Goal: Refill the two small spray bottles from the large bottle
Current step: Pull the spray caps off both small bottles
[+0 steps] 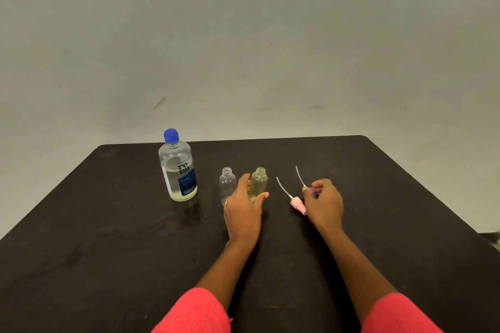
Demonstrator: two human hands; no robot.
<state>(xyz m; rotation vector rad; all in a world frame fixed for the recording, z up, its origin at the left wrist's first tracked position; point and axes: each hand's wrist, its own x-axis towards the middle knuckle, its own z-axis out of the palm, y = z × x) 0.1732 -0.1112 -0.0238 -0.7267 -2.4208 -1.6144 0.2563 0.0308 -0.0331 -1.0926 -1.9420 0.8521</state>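
A large clear bottle with a blue cap and blue label stands upright at the left, about half full. Two small uncapped bottles stand side by side: a clear one and a yellowish one. My left hand is around the base of the yellowish bottle, fingers spread, and partly hides the clear one's base. A pink spray head with its white tube lies on the table. My right hand pinches a purple spray head whose tube points up and away.
The dark table ends at a far edge just behind the large bottle, and its right edge runs diagonally at the right. A plain pale wall lies beyond. Red sleeves cover both my upper arms.
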